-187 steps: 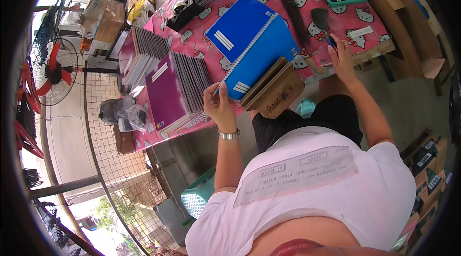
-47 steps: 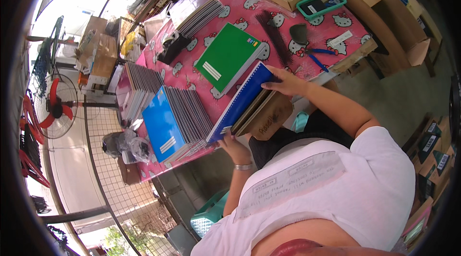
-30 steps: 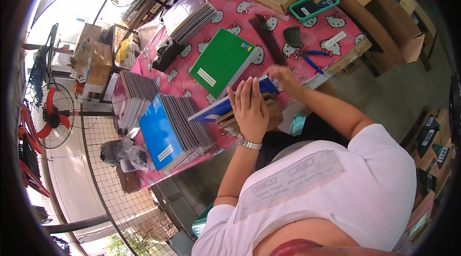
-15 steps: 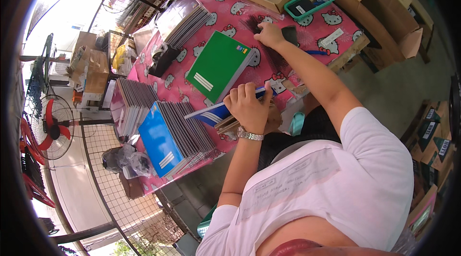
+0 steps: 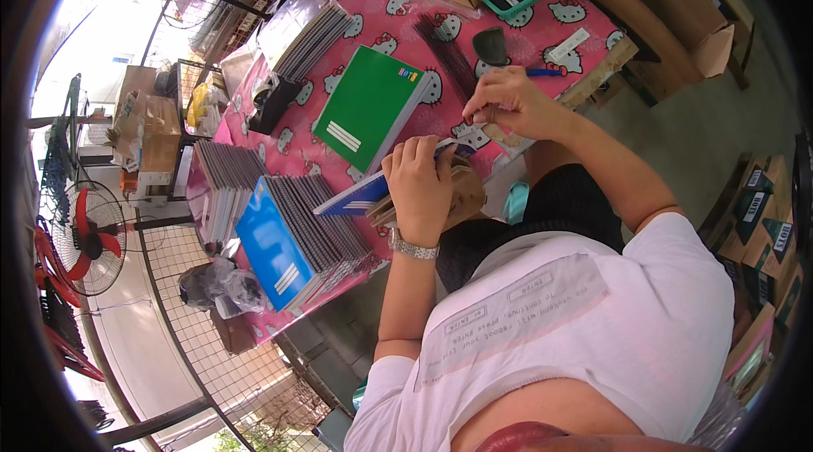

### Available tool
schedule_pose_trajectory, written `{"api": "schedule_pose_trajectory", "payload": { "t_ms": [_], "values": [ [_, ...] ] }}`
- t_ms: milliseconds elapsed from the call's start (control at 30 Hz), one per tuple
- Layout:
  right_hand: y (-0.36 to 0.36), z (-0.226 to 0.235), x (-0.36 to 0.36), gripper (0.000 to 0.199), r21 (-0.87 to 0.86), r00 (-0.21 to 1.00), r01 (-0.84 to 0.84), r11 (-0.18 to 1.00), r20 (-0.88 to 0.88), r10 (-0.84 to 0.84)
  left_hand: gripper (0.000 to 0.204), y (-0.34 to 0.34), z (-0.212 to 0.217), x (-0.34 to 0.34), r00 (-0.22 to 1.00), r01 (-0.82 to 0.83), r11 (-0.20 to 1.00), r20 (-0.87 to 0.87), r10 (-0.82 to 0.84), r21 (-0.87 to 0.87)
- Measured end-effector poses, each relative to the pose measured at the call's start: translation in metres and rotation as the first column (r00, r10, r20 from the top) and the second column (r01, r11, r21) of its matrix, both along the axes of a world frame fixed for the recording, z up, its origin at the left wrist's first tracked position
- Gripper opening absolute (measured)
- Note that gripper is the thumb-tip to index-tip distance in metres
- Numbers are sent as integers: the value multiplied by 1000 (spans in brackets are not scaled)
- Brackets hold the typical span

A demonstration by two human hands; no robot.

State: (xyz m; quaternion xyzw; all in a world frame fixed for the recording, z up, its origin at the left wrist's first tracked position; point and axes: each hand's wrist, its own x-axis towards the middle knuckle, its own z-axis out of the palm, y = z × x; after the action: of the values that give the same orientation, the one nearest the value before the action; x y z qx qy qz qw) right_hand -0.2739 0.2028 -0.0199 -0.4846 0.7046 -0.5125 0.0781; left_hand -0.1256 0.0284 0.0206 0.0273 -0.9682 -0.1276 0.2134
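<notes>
Notebook, blue-covered (image 5: pixel 359 194), probably light, bendy and slick, so pin its long edge, sits gripped against wooden block (image 5: pixel 467 191) by left hand (image 5: pixel 417 185); right hand (image 5: pixel 508 105), 2 o'clock, curled, can't tell if pinching; spiral coils (image 5: pixel 446 55) 12 o'clock.

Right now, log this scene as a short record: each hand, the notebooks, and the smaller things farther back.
left hand: holds the tilted blue notebook beside brown boards
right hand: raised, fingertips drawn together; whether its grip has anything is too small to tell
flat notebook: green notebook, on the pink tablecloth
stack: blue-topped stack, left of the tilted notebook
farther back: dark coils, green tray
</notes>
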Motion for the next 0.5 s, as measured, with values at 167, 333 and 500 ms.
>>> {"api": "schedule_pose_trajectory", "payload": {
  "t_ms": [167, 333, 500],
  "values": [
    [-10, 2, 3, 30, -157, 985, -96, 983, 126, 117, 18, 3, -1, 2, 998, -9, 1000, -64, 10, 9],
    [-15, 13, 11, 34, -93, 957, -54, 994, -288, 25, 19, 4, -1, 2, 998, -27, 999, -55, 28, 26],
    [-15, 18, 9, 36, -75, 941, -77, 994, -335, 47, 19, 5, -3, 2, 998, -30, 999, -62, 32, 34]
  ]
}}
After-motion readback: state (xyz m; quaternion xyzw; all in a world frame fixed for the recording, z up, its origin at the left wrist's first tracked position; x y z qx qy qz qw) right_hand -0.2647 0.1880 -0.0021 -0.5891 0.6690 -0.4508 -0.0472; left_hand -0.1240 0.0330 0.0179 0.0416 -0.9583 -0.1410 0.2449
